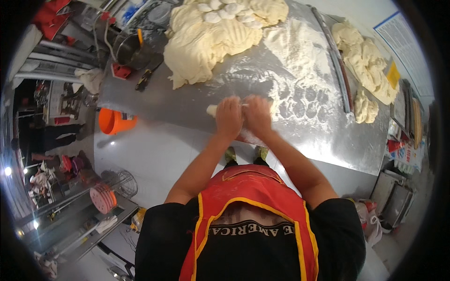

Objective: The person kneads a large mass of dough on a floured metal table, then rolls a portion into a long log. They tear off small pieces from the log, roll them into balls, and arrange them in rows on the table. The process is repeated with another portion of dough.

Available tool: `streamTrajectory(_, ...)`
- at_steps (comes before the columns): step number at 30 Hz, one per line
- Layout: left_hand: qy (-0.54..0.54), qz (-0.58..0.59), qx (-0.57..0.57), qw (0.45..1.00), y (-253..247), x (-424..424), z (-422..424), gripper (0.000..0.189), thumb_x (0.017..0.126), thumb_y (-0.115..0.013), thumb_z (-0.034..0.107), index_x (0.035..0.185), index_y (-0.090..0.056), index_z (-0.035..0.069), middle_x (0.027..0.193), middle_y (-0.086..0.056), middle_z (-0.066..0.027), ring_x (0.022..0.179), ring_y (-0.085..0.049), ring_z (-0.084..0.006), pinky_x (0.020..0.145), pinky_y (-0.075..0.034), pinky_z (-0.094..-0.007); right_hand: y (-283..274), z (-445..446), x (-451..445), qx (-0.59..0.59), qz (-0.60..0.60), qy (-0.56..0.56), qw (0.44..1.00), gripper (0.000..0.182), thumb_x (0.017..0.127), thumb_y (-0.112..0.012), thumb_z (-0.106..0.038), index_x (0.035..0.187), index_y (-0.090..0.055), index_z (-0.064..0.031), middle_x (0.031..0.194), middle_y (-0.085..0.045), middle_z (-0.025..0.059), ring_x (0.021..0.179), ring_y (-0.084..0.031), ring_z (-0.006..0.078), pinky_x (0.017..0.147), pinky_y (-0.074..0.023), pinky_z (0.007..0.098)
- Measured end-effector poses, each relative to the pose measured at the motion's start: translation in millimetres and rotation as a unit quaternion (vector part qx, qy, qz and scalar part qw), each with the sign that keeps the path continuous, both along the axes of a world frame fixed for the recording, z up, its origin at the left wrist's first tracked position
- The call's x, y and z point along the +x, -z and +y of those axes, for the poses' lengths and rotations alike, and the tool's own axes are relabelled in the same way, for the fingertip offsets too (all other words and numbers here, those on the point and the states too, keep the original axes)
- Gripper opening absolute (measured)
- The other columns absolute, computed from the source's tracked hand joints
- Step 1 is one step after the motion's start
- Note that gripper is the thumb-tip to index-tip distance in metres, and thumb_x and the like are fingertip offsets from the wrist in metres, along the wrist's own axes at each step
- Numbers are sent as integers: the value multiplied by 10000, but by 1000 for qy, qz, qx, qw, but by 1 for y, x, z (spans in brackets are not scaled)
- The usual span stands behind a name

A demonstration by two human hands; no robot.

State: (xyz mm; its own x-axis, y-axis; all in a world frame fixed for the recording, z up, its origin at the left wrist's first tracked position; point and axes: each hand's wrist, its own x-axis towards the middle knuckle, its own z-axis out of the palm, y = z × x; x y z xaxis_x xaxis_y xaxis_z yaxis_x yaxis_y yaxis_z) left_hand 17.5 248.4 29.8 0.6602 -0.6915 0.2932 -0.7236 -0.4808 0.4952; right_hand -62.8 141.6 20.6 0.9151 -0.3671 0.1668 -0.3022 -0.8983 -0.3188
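My left hand [229, 114] and my right hand [257, 111] are close together at the near edge of the metal worktable [140, 105]. Both are closed around a piece of pale dough [211, 110], whose end sticks out to the left of my left hand. Beyond them a large mass of dough [197, 49] spreads over the table, with several small floured dough pieces [225, 13] on top. Loose flour [295, 42] lies to its right, and round marks show in the flour beside my right hand. The dough between my palms is mostly hidden.
A metal pot [132, 52] and a dark-handled tool [144, 80] are at the table's left. Long bars [337, 66] separate more dough [369, 63] and a yellow scraper [393, 74] on the right. An orange bucket [114, 121] is beyond the table's left edge.
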Motion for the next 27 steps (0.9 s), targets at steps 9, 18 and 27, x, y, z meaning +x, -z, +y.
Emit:
streamTrajectory(9,-42,-48,114,991,44,20,-28,163,863,-531,257,931,-578,116,987,-564,-42,956,-526,-239,827,-393,-441,31,-7,29,56,2,82,995,168,868,-505,-210,969,-542,-80,959,-548,102,963,-494,293,901,-352,445)
streamTrajectory(18,32,213,33,976,54,73,-22,196,875,-570,281,945,-586,99,986,-585,-64,951,-527,-301,838,-395,-441,11,-14,44,171,28,107,979,255,928,-479,-283,1002,-551,-49,1058,-570,138,994,-506,338,903,-352,438)
streamTrajectory(27,124,-44,41,990,26,-25,67,430,799,-651,171,1213,-538,164,1355,-454,-102,1269,-396,-325,1070,-264,-520,1,-28,-111,78,-63,157,982,469,939,-446,-179,1396,-394,-89,1404,-409,153,1315,-356,345,1123,-199,488)
